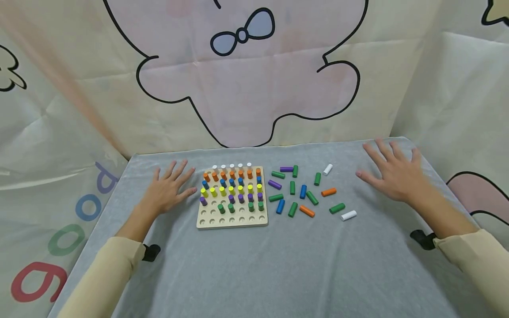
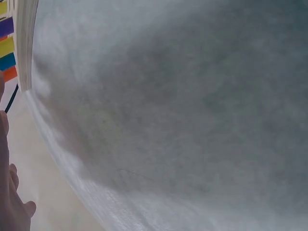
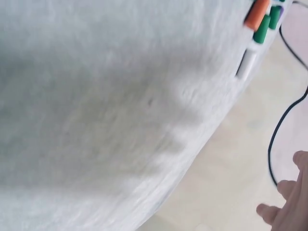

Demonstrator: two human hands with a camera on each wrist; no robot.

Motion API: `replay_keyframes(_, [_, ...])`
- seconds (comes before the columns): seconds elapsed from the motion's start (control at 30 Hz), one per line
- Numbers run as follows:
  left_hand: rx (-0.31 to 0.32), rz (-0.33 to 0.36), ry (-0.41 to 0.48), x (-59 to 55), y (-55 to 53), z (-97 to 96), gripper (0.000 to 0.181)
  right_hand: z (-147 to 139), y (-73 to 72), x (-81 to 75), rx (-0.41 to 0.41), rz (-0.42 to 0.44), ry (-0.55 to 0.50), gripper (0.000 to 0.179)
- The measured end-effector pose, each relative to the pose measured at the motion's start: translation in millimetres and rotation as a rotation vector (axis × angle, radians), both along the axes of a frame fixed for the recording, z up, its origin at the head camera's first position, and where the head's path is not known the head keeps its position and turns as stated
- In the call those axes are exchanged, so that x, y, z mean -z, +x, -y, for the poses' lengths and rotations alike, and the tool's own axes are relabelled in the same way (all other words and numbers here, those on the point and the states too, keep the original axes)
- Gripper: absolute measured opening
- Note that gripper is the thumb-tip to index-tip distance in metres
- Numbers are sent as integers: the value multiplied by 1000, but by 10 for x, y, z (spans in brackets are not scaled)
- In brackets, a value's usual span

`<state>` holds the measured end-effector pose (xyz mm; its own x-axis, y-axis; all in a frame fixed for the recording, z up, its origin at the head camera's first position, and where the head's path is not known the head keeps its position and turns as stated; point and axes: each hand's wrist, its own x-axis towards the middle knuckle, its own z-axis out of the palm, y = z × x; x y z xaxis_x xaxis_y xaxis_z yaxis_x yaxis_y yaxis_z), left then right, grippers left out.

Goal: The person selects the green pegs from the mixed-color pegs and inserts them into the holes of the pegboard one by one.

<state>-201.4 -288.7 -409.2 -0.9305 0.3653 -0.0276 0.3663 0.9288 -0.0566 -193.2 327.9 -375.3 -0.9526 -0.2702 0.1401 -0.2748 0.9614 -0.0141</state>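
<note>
A wooden pegboard (image 1: 232,226) lies left of the table's middle, with rows of white, orange, blue, yellow, purple and green pegs upright in it. Bare holes show in its purple and green rows and along the front. My left hand (image 1: 167,190), fingers spread and holding nothing, is just left of the board. To the board's right lie loose pegs: several green pegs (image 1: 337,208), plus white pegs (image 1: 348,215), orange pegs (image 1: 307,211), blue pegs (image 1: 280,206) and purple pegs (image 1: 274,184). Right of these, my right hand (image 1: 395,174) is spread, slightly blurred, with nothing in it.
A grey cloth (image 1: 254,274) covers the table. Behind it hangs a printed curtain (image 1: 254,88) with a cartoon figure and bow. More printed sheeting (image 1: 47,168) with coloured letters stands along the left side, and another sheet (image 1: 457,110) along the right.
</note>
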Motion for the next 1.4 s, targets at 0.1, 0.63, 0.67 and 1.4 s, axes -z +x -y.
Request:
replay_keyframes(0.1, [38, -3, -3, 14, 27, -10, 73, 60, 89, 14, -60, 4, -19, 80])
replay_keyframes(0.63, [181, 109, 28, 129, 142, -2, 77, 265, 257, 180, -270, 248, -581, 63])
replay_keyframes(0.67, [187, 110, 30, 141, 143, -3, 78, 272, 254, 199, -273, 261, -599, 61])
replay_keyframes(1.4, [176, 139, 68, 232, 111, -84, 86, 303, 223, 423, -250, 551, -732, 53])
